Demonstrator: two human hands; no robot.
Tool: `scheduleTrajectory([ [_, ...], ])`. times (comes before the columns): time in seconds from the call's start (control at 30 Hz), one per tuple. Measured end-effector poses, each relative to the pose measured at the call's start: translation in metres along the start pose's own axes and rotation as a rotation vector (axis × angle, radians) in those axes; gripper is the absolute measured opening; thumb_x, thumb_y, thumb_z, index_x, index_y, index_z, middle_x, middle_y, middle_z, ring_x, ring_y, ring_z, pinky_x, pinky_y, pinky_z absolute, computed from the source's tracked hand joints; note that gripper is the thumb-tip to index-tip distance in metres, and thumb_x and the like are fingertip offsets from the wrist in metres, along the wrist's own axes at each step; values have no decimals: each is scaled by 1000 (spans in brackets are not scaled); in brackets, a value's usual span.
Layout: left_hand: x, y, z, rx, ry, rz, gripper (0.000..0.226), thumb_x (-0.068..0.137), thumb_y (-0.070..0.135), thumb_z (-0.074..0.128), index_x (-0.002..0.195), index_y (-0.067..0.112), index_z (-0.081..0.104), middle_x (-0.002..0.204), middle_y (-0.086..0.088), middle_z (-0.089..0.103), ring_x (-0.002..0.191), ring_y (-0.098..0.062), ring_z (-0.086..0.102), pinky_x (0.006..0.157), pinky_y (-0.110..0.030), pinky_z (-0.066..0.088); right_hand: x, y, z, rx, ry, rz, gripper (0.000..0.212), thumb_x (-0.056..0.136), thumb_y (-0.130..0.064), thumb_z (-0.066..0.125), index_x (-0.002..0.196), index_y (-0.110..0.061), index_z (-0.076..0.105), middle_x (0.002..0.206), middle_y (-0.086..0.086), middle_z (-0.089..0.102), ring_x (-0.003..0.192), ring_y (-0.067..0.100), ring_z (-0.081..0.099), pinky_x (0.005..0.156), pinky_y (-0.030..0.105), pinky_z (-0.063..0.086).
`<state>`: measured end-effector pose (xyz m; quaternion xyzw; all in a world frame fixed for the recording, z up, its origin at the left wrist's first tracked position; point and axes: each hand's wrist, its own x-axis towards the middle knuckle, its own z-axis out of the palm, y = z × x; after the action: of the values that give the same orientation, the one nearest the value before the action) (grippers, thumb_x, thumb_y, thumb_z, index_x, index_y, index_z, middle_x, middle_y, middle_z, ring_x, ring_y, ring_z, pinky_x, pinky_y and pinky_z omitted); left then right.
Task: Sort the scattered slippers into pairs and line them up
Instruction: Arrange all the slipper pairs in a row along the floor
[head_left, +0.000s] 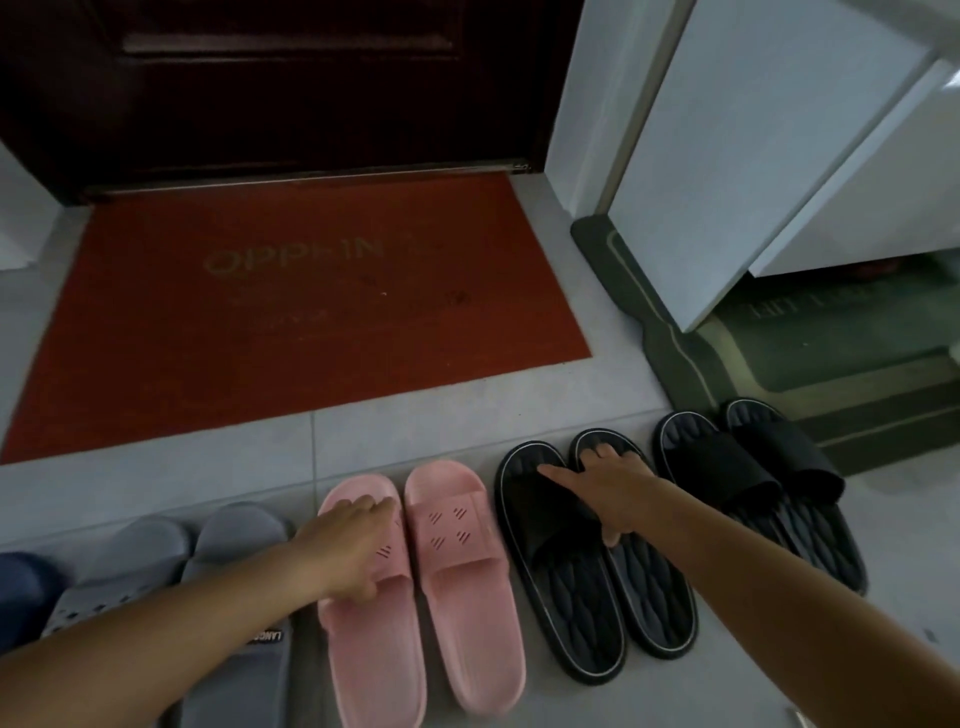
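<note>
A row of slippers lies on the grey tiled floor, toes pointing toward the door. From the left: a dark blue slipper at the frame edge, a grey pair, a pink pair, a black pair with white trim, and a second black pair. My left hand grips the strap of the left pink slipper. My right hand holds the strap of the right white-trimmed black slipper, its thumb stretched onto the left one.
A red doormat lies in front of the dark door. A dark green mat sits at the right under a white open door or cabinet panel. Bare tile runs between the mats and the slipper row.
</note>
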<state>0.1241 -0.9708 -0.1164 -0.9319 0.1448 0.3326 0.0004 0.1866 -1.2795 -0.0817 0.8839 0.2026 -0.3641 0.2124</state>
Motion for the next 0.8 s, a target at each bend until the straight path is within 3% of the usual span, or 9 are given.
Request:
scheduleTrajectory([
  [0.2,-1,1,-1,10,-5,5,97,67,41,70,145,20,16,133,-3,41,121,-24,44,93,-35,43,-1,-4,-4,-12,6,-21,121,64,-31,82,145,-40,-6,144,18,29,132,37,27,99,51,37],
  [0.3,-14,1,-8,-17,-30,40,109,70,52,70,149,16,5,148,-9,30,134,-28,33,106,-38,35,-5,-12,-5,-66,-9,-10,130,61,-41,82,144,-36,-17,150,19,19,137,37,20,105,50,30],
  [0.37,-32,-14,-18,-17,-55,77,116,66,55,73,149,15,3,154,-9,18,140,-27,23,112,-36,28,-7,-30,-12,-39,20,-92,136,54,-55,80,144,-34,-21,155,18,6,142,36,8,111,51,20],
  [0.5,-73,-67,-26,87,-77,37,116,61,58,76,146,9,14,151,-11,22,137,-29,25,111,-40,30,-5,-94,-42,124,163,-346,127,57,-71,67,145,-34,-17,158,11,-5,145,30,-2,116,48,5],
  [0.57,-90,-93,-14,95,-109,-52,121,59,58,78,148,12,10,153,-12,18,138,-32,22,111,-45,29,-1,-130,-54,147,212,-404,119,62,-74,61,146,-33,-12,157,13,4,143,32,8,115,49,11],
  [0.67,-105,-112,18,15,-162,-176,125,57,60,78,148,21,3,155,-9,9,139,-35,17,105,-53,34,8,-166,-59,162,222,-363,110,68,-69,61,148,-28,-2,147,16,24,130,36,31,105,48,31],
  [0.8,-104,-109,51,-13,-41,-226,112,62,49,78,146,27,6,152,0,9,137,-35,12,99,-66,31,16,-173,-59,200,216,-292,102,64,-54,72,144,-34,11,132,8,34,116,30,39,91,42,41],
])
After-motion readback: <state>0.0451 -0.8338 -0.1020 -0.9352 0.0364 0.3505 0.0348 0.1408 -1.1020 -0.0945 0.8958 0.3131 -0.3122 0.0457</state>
